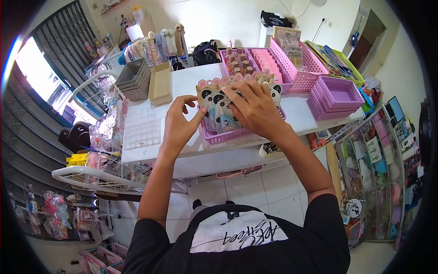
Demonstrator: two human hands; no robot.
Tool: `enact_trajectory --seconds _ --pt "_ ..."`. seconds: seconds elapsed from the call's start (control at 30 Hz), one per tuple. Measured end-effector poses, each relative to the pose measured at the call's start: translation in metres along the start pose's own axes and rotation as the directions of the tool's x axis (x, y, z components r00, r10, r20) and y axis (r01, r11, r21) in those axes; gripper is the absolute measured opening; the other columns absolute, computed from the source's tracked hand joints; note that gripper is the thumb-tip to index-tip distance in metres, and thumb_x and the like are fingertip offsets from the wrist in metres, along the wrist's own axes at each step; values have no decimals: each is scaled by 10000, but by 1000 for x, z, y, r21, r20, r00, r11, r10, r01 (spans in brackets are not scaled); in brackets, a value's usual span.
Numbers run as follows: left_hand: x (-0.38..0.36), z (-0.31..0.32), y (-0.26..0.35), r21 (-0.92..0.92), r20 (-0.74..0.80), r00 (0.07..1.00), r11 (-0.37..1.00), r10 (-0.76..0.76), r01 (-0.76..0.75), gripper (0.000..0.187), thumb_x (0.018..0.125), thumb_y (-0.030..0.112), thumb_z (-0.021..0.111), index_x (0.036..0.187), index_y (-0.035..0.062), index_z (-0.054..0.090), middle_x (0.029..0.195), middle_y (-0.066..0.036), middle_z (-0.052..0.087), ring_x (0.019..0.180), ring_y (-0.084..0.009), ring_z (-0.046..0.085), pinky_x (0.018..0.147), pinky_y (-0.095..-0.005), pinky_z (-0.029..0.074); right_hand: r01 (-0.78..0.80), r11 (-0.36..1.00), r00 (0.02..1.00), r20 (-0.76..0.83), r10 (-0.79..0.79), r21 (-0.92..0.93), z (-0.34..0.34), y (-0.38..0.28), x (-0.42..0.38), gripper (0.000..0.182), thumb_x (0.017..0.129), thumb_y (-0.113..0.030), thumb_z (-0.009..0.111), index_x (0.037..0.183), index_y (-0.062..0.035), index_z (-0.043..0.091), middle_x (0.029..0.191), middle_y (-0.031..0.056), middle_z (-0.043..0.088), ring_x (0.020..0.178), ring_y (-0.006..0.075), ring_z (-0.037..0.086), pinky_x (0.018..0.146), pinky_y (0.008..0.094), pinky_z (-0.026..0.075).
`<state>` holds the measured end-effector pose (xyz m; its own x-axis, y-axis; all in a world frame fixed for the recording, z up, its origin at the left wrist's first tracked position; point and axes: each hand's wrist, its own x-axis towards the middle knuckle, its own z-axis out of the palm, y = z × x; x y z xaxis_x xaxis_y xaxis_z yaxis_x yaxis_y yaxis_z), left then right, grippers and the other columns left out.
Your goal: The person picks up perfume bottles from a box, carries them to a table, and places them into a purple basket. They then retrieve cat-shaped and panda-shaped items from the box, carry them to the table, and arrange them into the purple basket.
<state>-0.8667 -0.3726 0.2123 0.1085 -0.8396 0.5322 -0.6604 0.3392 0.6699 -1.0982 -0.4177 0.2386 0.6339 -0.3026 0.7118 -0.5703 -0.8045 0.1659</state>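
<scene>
A purple basket (228, 136) near the front edge of the white table holds upright packs with panda-faced cards (212, 98). My left hand (180, 119) is at the basket's left side, thumb and fingers apart, its thumb tip near the leftmost panda card. Over the packs reaches my right hand (255, 107), fingers bent down onto the card tops. What its fingertips hold, if anything, is hidden behind the hand and cards. Pink and tan scalloped card tops show behind the panda cards.
Behind stand a basket of brown-capped bottles (238, 64), pink packs (267, 66) and a pink basket (303, 75). Stacked purple baskets (335, 98) are at the right. Clear trays (142, 128), a beige tray (160, 84) and a white wire rack (98, 171) lie left.
</scene>
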Motion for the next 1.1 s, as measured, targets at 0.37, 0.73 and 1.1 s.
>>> enact_trajectory --seconds 0.37,0.73,1.1 --pt "-45 -23 25 -62 -86 969 969 232 -238 383 719 57 795 1047 21 601 919 -83 604 742 -195 529 661 -314 441 -214 885 923 -211 322 414 -56 -16 -51 360 809 -110 735 1149 -76 621 1029 111 630 974 295 595 841 411 478" --pt "-575 -36 -250 397 403 469 612 -786 684 420 979 347 486 1150 -7 634 1142 -214 651 1073 -359 605 979 -419 438 -973 44 219 967 -133 227 231 -229 -474 465 969 -468 529 1122 -45 648 1010 114 687 930 236 613 861 374 482" --pt "-806 -140 -222 174 244 -65 -22 -968 985 486 929 399 592 1225 14 573 1121 -175 636 937 -324 634 788 -443 497 -544 836 -362 918 -165 -65 264 -172 -559 290 825 -234 673 1108 -175 696 1023 88 707 964 264 684 767 420 558"
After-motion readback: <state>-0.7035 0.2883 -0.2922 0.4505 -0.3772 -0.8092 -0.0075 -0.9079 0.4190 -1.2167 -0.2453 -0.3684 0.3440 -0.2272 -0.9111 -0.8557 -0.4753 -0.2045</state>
